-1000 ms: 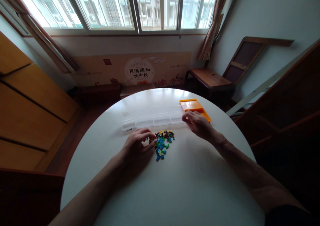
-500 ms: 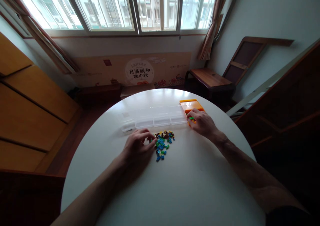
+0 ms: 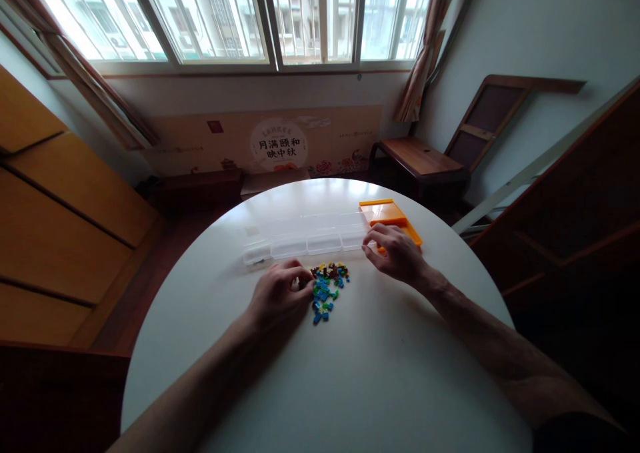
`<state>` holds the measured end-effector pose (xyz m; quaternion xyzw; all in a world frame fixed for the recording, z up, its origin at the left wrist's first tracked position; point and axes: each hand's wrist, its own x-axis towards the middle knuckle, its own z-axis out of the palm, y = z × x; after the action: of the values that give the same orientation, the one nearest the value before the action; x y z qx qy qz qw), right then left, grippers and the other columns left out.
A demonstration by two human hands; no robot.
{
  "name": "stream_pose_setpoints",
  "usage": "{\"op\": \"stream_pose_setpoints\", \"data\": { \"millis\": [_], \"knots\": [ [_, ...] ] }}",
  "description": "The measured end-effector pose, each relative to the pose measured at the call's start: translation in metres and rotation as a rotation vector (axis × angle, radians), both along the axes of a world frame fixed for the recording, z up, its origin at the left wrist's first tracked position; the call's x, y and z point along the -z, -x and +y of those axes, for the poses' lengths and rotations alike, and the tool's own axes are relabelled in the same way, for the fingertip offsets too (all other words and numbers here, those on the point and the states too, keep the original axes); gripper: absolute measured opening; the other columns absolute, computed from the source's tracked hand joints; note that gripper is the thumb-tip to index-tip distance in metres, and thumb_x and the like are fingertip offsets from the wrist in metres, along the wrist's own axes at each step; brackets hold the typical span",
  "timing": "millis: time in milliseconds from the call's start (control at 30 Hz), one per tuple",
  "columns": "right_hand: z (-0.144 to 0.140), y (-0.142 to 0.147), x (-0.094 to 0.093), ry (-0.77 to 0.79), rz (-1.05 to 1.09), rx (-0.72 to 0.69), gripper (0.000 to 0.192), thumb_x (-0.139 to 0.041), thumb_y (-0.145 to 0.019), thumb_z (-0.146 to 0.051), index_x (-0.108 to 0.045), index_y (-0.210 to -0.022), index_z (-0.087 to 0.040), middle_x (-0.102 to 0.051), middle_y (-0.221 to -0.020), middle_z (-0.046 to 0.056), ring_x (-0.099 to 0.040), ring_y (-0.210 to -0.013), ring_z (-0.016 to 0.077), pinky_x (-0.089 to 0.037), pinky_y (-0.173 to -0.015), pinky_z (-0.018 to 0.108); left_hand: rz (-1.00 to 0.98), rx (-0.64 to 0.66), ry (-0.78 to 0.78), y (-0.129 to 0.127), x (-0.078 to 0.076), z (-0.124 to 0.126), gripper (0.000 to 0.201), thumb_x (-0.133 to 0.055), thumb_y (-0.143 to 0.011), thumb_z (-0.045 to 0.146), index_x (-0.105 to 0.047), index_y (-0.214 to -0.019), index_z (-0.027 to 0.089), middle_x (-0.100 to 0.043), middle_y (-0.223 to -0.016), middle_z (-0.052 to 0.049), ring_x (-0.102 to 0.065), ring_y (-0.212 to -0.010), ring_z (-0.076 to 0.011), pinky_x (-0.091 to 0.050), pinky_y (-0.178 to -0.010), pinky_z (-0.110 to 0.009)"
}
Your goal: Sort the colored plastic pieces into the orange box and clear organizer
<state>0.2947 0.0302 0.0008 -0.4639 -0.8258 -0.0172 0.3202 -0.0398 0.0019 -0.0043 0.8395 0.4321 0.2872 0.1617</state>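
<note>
A pile of small toy bricks [image 3: 324,294], blue, green, brown and yellow, lies on the white round table [image 3: 350,386]. At its left edge rests my left hand [image 3: 279,291], thumb and forefinger curled together against the bricks; what sits between the tips is too small to make out. My right hand [image 3: 397,254] hovers right of the pile, fingers bent and apart, with nothing visible in them. Beneath and behind it is an orange box [image 3: 413,233] with its lid [image 3: 383,211] folded back, partly covered by the hand.
Behind the pile lies a long clear plastic case [image 3: 289,246] with compartments and its lid open. The table's rounded far edge curves close behind the boxes. Beyond stand a wooden chair [image 3: 420,156] at the right and cabinets [image 3: 60,226] at the left.
My right hand has moved left and slightly toward me from the orange box. The green piece seen at its fingertips is no longer visible there. My left hand has barely moved.
</note>
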Motion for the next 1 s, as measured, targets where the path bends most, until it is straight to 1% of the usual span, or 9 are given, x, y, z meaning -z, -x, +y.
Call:
{"op": "stream_pose_setpoints", "data": {
  "millis": [133,267,333,400,467,600,767,1000],
  "knots": [
    [-0.005,0.01,0.004,-0.001,0.027,-0.114,0.009,-0.067,-0.104,-0.025,-0.072,-0.097,-0.023,-0.075,-0.103,0.006,-0.068,-0.087,0.0219,-0.052,-0.094,0.04,0.055,0.043,-0.106,-0.001,0.003,0.003,0.013,-0.071,-0.103,0.028,-0.078,-0.094,0.023,-0.074,-0.098,-0.003,-0.065,-0.077,-0.0162,-0.052,-0.078,-0.032],
    [-0.015,0.029,0.01,0.018,0.047,-0.313,0.005,-0.071,-0.104,-0.03,-0.073,-0.104,-0.025,-0.078,-0.106,0.005,-0.072,-0.097,0.0232,-0.054,-0.098,0.041,0.015,0.115,-0.165,-0.007,0.003,0.002,0.016,-0.064,-0.11,0.029,-0.076,-0.102,0.022,-0.074,-0.101,-0.005,-0.068,-0.083,-0.0165,-0.053,-0.078,-0.03],
    [-0.019,0.037,0.012,0.024,0.04,-0.405,0.011,-0.074,-0.105,-0.036,-0.073,-0.108,-0.026,-0.079,-0.105,0.005,-0.074,-0.1,0.0236,-0.055,-0.101,0.041,0.012,0.134,-0.219,-0.012,0.002,0.0,0.017,-0.063,-0.112,0.03,-0.076,-0.102,0.022,-0.074,-0.099,-0.005,-0.068,-0.083,-0.0166,-0.053,-0.079,-0.03],
    [-0.021,0.043,0.013,0.022,0.031,-0.456,0.016,-0.074,-0.106,-0.041,-0.073,-0.111,-0.026,-0.08,-0.106,0.005,-0.074,-0.099,0.0232,-0.055,-0.103,0.041,0.024,0.137,-0.277,-0.016,0.002,-0.002,0.018,-0.063,-0.112,0.031,-0.075,-0.102,0.022,-0.074,-0.098,-0.005,-0.067,-0.082,-0.0168,-0.052,-0.08,-0.031],
    [-0.022,0.045,0.015,0.003,0.027,-0.473,0.016,-0.072,-0.108,-0.041,-0.073,-0.111,-0.026,-0.081,-0.106,0.005,-0.075,-0.099,0.0224,-0.055,-0.103,0.041,0.034,0.149,-0.313,-0.019,0.001,-0.003,0.017,-0.064,-0.112,0.031,-0.075,-0.103,0.023,-0.075,-0.098,-0.004,-0.068,-0.082,-0.0169,-0.052,-0.081,-0.032],
    [-0.02,0.044,0.019,-0.044,0.023,-0.473,0.009,-0.068,-0.11,-0.032,-0.073,-0.108,-0.026,-0.081,-0.102,0.003,-0.074,-0.094,0.0205,-0.055,-0.102,0.04,0.031,0.177,-0.329,-0.022,0.002,-0.004,0.014,-0.065,-0.112,0.029,-0.075,-0.103,0.023,-0.076,-0.1,-0.004,-0.069,-0.084,-0.0167,-0.052,-0.083,-0.032],
    [-0.02,0.044,0.017,-0.032,0.017,-0.488,0.01,-0.064,-0.111,-0.029,-0.074,-0.108,-0.027,-0.082,-0.102,0.003,-0.075,-0.093,0.0201,-0.056,-0.102,0.04,0.047,0.163,-0.318,-0.023,0.004,-0.003,0.015,-0.065,-0.111,0.03,-0.075,-0.103,0.023,-0.076,-0.1,-0.004,-0.071,-0.085,-0.0167,-0.053,-0.084,-0.033],
    [-0.021,0.046,0.013,-0.045,0.031,-0.478,0.011,-0.064,-0.11,-0.028,-0.074,-0.106,-0.027,-0.081,-0.099,0.002,-0.075,-0.09,0.0197,-0.056,-0.102,0.04,0.027,0.16,-0.311,-0.024,0.003,-0.003,0.012,-0.067,-0.11,0.03,-0.077,-0.105,0.024,-0.077,-0.101,-0.005,-0.072,-0.087,-0.0172,-0.054,-0.084,-0.033]
  ]
}}
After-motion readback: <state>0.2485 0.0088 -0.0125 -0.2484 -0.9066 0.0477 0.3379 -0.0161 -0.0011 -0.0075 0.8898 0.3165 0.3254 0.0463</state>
